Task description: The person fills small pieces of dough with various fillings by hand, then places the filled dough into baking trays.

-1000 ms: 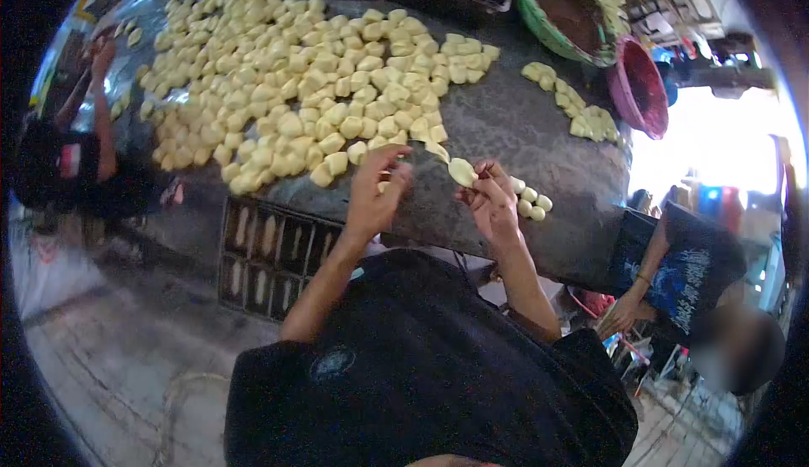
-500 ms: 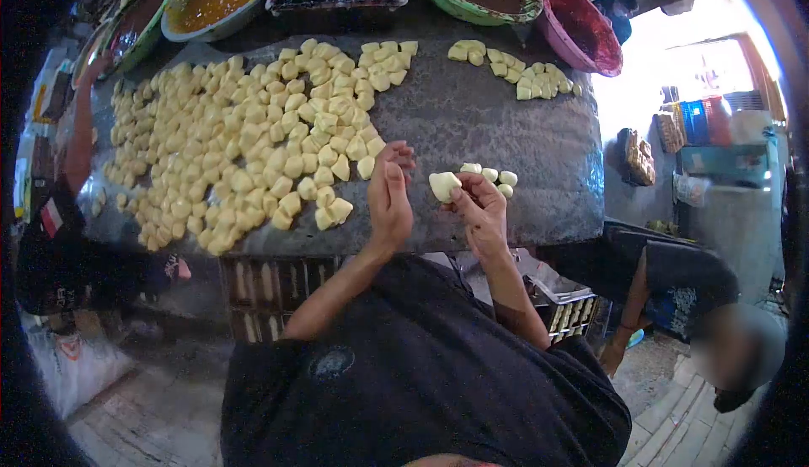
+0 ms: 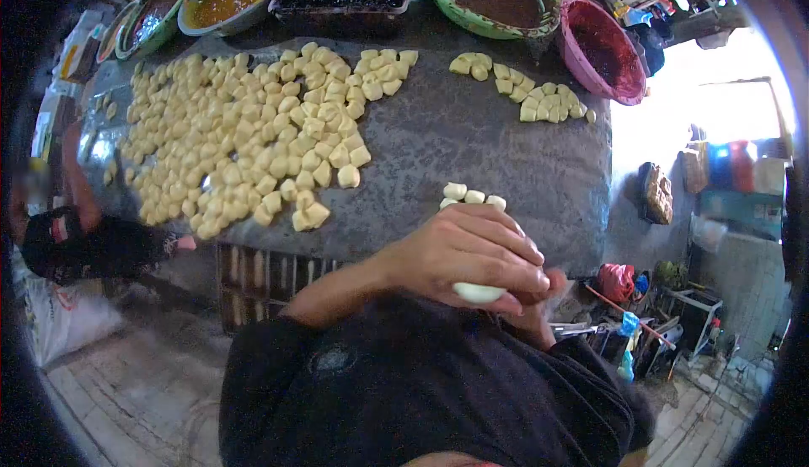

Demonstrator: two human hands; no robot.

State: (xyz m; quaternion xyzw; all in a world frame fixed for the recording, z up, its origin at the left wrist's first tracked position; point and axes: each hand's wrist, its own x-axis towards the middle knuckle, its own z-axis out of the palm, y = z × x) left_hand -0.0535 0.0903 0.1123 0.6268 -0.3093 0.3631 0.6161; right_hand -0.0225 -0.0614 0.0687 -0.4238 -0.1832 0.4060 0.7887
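Note:
A smooth, pale dough piece (image 3: pixel 479 292) is pressed between my two hands, close to my shirt at the table's front edge. My left hand (image 3: pixel 472 252) lies over the top, its fingers together and closed around the dough. Underneath is my right hand (image 3: pixel 536 311), mostly covered by the left; a blurred fingertip and the wrist show, and it cups the dough from below. Just beyond my hands, several small dough balls (image 3: pixel 474 196) sit on the dark table (image 3: pixel 421 147), partly hidden by my left hand.
Many cut dough pieces (image 3: pixel 244 130) cover the table's left half, with a smaller row (image 3: pixel 552 102) at back right. Along the back stand a tray of dark filling (image 3: pixel 345 16), a green basin (image 3: pixel 472 24) and a pink basin (image 3: pixel 594 79). Another person's arm (image 3: pixel 80 185) is at left.
My hands were apart, the right pinching the dough piece and the left open. They have come together around it, nearer my body. The person at right has gone from view.

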